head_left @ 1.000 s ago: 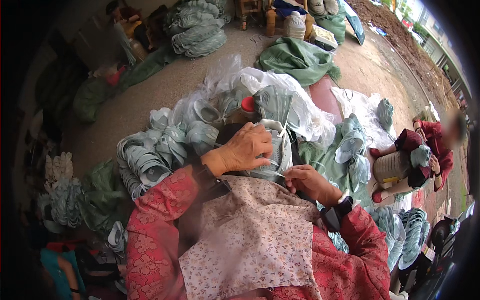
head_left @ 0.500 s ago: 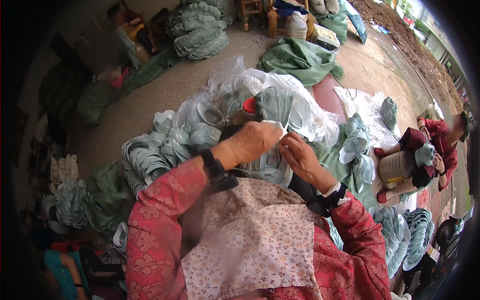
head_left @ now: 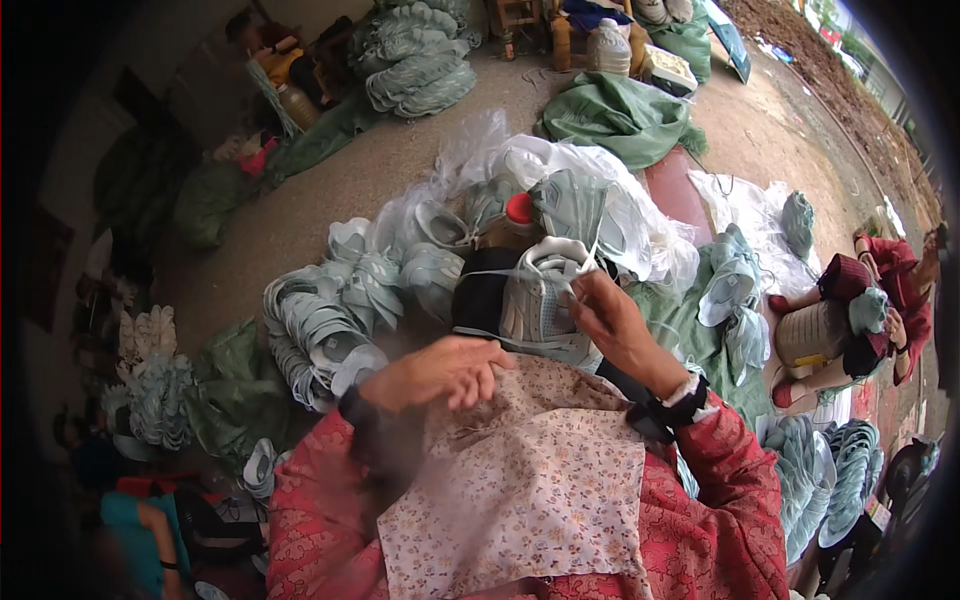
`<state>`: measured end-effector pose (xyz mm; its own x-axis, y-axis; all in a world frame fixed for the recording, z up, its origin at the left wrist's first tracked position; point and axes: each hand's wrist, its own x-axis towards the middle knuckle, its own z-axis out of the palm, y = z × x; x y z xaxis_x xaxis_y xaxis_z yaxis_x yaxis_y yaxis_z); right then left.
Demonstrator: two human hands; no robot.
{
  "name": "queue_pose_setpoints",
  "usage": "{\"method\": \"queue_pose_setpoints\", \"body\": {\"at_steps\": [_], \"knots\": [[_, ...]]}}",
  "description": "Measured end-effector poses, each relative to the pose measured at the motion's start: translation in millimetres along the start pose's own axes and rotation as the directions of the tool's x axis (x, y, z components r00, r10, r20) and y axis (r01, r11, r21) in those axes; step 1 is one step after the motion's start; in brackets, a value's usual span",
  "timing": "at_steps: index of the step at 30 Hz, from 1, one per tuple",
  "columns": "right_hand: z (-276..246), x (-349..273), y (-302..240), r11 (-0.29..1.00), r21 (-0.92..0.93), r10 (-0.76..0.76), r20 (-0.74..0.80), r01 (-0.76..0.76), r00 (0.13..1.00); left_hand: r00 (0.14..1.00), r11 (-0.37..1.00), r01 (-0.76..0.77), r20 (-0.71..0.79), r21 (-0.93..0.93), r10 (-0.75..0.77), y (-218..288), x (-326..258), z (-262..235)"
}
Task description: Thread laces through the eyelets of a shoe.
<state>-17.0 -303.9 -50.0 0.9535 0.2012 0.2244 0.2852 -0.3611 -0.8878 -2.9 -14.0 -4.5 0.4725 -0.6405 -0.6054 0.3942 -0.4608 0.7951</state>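
A: Shoe upper point(head_left: 535, 300)?
B: On lap, past the floral apron point(head_left: 530, 490). R hand point(head_left: 615, 320) at its top edge, fingers pinched on a white thread point(head_left: 520, 268).
A: L hand point(head_left: 445, 372)?
B: Just beside upper, fingers loosely curled, holding nothing visible.

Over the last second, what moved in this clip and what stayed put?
The left hand has let go of the pale shoe upper and dropped back toward the floral apron. The right hand has risen to the upper's top edge, pinching there. The upper stays on the lap; the heaps of pale uppers around it are unchanged.
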Motion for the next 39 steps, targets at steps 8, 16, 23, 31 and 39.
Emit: {"method": "queue_pose_setpoints", "body": {"at_steps": [8, 16, 23, 31, 39], "knots": [[-75.5, -60.5, -55.7, 0.836, 0.474, 0.277, 0.074, -0.278, 0.958, 0.935, 0.229, -0.238, -0.159, -0.944, 0.317, -61.4, 24.1, 14.3], [-221.5, -201.6, 70.8, 0.797, 0.502, 0.554, -0.387, -0.336, 0.737, 0.644, 0.173, -0.734, -0.591, -0.657, 0.485, -63.9, -19.5, -79.0], [-183.1, -156.9, 74.1, 0.342, -0.728, 0.425, -0.444, -0.594, 0.789, 0.322, 0.166, -0.947, -0.791, -0.276, 0.520, -69.2, -164.2, -182.6], [-39.4, -21.9, -20.1, 0.886, -0.448, -0.044, 0.179, 0.122, 0.983, 0.223, -0.180, -0.873, -0.699, -0.453, 0.679, -47.5, -249.8, -192.9], [-12.4, 20.2, -27.7, 0.814, -0.341, -0.273, 0.490, 0.471, 0.827, 0.058, -0.121, -0.936, -0.481, -0.332, 0.875, 1.7, -304.7, -146.3]]}}
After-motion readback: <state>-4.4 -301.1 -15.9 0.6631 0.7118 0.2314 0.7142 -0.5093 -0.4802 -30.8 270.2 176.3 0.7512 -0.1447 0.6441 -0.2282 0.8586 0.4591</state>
